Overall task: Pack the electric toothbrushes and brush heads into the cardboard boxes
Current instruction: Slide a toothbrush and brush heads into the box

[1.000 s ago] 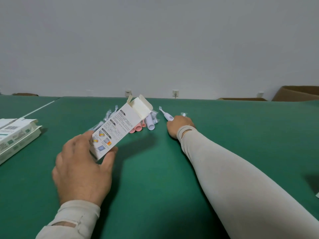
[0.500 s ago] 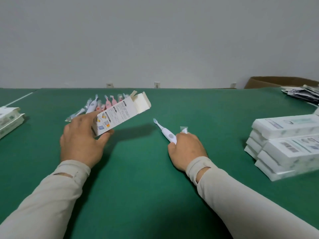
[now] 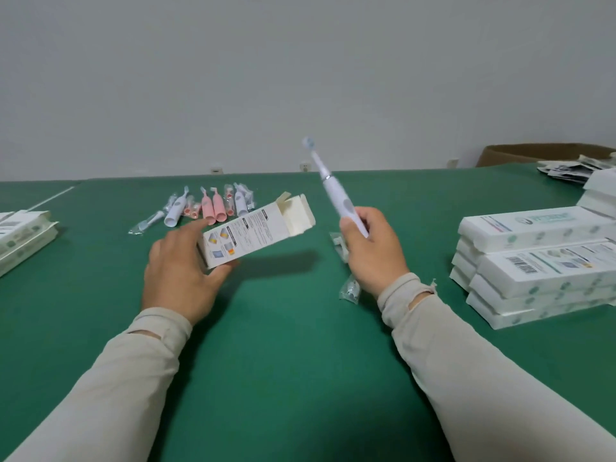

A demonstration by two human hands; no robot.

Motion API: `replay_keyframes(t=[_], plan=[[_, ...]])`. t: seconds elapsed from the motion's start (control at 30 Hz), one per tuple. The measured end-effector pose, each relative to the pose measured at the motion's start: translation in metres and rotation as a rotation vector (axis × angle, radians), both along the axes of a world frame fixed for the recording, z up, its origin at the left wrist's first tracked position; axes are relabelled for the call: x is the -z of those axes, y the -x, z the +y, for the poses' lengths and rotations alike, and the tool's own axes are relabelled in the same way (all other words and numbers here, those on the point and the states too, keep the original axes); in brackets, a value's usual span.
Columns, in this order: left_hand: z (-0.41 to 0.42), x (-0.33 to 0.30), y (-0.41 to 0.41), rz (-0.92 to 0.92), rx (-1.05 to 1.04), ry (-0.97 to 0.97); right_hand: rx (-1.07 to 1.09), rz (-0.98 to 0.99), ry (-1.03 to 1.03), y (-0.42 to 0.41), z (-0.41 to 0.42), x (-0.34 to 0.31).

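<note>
Landmark: the open carton (image 3: 256,233), held off the green table (image 3: 300,378) near mid-table, flaps spread at its far end.

Progress, judged: well under way, not near done. Right of the carton, a stack of white boxes (image 3: 536,265), apparently packed, though their contents cannot be seen. Beyond the carton, loose stock waiting: white and pink toothbrush handles (image 3: 213,208) and bagged brush heads (image 3: 146,223) in a row. Far left of the carton, more white boxes (image 3: 23,238) at the table edge; filled or not, cannot tell. The carton itself looks empty.

Left hand (image 3: 180,275): palm down, thumb under the carton's near end, fingers over its top, gripping it tilted, mouth facing up and to the right.

Right hand (image 3: 373,251): just right of the carton's mouth, fingers wrapped round the lower handle of a white toothbrush (image 3: 333,191), bristle end raised and leaning away. A small clear packet (image 3: 350,288) hangs below that hand, seemingly held with it.

Next, likely: toothbrush into the mouth.
</note>
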State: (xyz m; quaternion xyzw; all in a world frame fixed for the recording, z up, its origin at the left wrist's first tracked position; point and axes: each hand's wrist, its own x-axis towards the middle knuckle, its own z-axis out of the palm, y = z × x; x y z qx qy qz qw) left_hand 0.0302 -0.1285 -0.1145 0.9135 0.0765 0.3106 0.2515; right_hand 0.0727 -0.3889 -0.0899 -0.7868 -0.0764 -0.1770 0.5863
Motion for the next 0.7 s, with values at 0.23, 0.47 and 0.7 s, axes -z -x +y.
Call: replay_keyframes(t=[0.23,0.47,0.7], plan=[[0.0,0.003,-0.003,-0.003,0.077,-0.021,-0.183,0.12,-0.508,0.008,-0.002,-0.021],[0.005,0.004,-0.004,0.01,0.084,-0.075,-0.349,0.049,-0.536,0.02,-0.004,-0.029],[0.006,0.004,-0.004,-0.007,0.136,-0.077,-0.26,0.026,-0.475,0.019,0.007,-0.019]])
